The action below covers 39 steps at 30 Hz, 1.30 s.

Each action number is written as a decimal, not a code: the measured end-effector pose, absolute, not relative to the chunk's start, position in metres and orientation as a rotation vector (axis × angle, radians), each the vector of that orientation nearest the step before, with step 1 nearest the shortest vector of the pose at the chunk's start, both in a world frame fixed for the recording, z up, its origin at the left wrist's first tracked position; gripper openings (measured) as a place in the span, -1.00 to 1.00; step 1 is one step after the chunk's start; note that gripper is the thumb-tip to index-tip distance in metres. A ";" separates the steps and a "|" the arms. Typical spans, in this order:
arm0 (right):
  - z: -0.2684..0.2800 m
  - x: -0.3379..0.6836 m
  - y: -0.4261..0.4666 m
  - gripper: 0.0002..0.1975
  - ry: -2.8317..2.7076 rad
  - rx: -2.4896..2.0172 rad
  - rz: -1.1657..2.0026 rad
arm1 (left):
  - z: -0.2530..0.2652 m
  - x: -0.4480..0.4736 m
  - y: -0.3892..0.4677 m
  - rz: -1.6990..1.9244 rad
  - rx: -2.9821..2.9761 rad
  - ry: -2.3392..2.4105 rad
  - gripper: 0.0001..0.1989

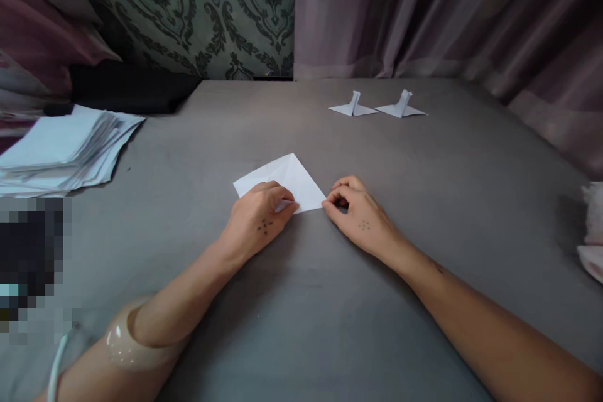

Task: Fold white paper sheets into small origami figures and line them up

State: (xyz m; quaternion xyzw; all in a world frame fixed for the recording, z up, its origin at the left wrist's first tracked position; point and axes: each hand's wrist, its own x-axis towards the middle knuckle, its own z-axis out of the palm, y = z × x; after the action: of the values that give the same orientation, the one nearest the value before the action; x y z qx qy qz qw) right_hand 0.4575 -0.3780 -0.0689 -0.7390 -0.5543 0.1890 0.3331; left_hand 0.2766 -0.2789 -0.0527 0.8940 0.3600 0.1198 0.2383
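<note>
1. The grey counter (301,326) carries everything we see, and most of its surface lies bare around our hands.

2. Well off to the left of our left hand (258,218) sits a loose stack of white sheets (61,151), unfolded as far as we can tell. We judge this to be the stock left to work through, and it looks thick.

3. Between our two hands lies the white paper (285,181), flat on the counter and folded at least once; a crease line shows across its upper face. It is far from any finished form, so we judge this piece to be in its early folds.

4. Our left hand rests on the paper's near left part, fingers curled and pressing the edge down. Our right hand (360,217) sits just beside the paper's right corner, fingertips pinched narrow at that corner; whether they grip it or only touch it we cannot tell.

5. Far beyond our right hand stand two small folded paper figures (353,105) and (401,105), side by side and close together. We count these as finished pieces: two done, a third begun.
</note>
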 end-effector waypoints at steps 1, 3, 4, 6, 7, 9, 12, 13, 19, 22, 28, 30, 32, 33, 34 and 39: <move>-0.069 0.459 -0.378 -0.91 -1.440 -1.920 0.516 | -0.053 0.276 -0.279 0.322 2.453 0.983 -0.85; -0.068 0.463 -0.377 -0.93 -1.432 -1.903 0.562 | -0.053 0.276 -0.279 0.307 2.455 0.984 -0.84; -0.068 0.466 -0.377 -0.94 -1.430 -1.896 0.583 | -0.052 0.276 -0.280 0.302 2.454 0.987 -0.84; -0.068 0.471 -0.376 -0.95 -1.434 -1.884 0.620 | -0.051 0.276 -0.280 0.300 2.450 0.990 -0.83; -0.068 0.473 -0.376 -0.96 -1.438 -1.881 0.631 | -0.051 0.276 -0.280 0.301 2.450 0.988 -0.83; -0.069 0.478 -0.375 -0.95 -1.451 -1.869 0.646 | -0.050 0.276 -0.280 0.307 2.459 0.981 -0.83; -0.070 0.485 -0.373 -0.95 -1.461 -1.837 0.682 | -0.051 0.276 -0.280 0.304 2.479 0.971 -0.83; -0.071 0.486 -0.373 -0.95 -1.453 -1.831 0.694 | -0.051 0.276 -0.280 0.301 2.483 0.975 -0.83; -0.068 0.484 -0.372 -0.87 -1.317 -1.863 0.694 | -0.052 0.275 -0.280 0.313 2.483 0.983 -0.84; -0.064 0.480 -0.374 -0.88 -1.384 -1.843 0.707 | -0.052 0.274 -0.281 0.322 2.485 0.979 -0.84; -0.063 0.473 -0.376 -0.89 -1.479 -1.845 0.650 | -0.052 0.275 -0.281 0.320 2.489 0.973 -0.83; -0.066 0.471 -0.375 -0.91 -1.481 -1.862 0.584 | -0.051 0.275 -0.281 0.318 2.489 0.964 -0.83; -0.068 0.469 -0.375 -0.95 -1.492 -1.871 0.517 | -0.051 0.275 -0.281 0.316 2.491 0.962 -0.83; -0.069 0.468 -0.375 -0.96 -1.496 -1.877 0.493 | -0.051 0.275 -0.281 0.314 2.492 0.963 -0.83; -0.070 0.466 -0.375 -0.96 -1.500 -1.877 0.474 | -0.051 0.275 -0.281 0.315 2.495 0.962 -0.83; -0.070 0.454 -0.380 -0.80 -1.670 -1.667 0.326 | -0.056 0.274 -0.280 0.361 2.534 0.933 -0.83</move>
State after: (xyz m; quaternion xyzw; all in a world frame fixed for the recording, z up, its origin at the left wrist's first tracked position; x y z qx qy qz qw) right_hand 0.4538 -0.3802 -0.0703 -0.6500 -0.6510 0.1270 0.3709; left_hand 0.2740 -0.2804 -0.0561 0.9099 0.3350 0.1297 0.2074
